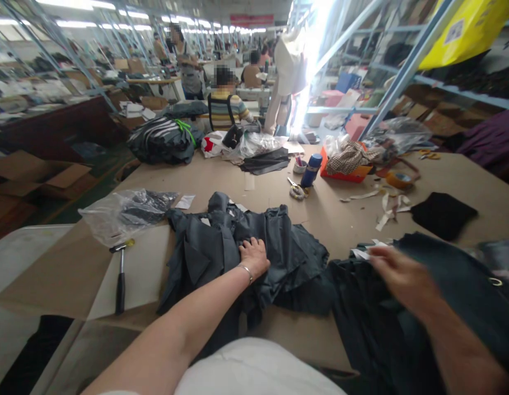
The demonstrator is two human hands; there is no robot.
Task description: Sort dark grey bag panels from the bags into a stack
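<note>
A dark grey garment (221, 247) lies crumpled on the cardboard-covered table (340, 219) right in front of me. My left hand (254, 255), with a bracelet on the wrist, presses down on its middle with the fingers curled into the cloth. A second dark garment (443, 296) is heaped at the right. My right hand (396, 271) is blurred and hovers over this heap beside a white paper tag (363, 252); whether it grips the cloth is unclear.
A hammer (121, 274) and a clear plastic bag (122, 214) lie at the left. Farther back are scissors (295, 189), a blue bottle (311, 170), an orange tray (345, 173), a tape roll (400, 179), a black cloth (441, 214). People work at tables behind.
</note>
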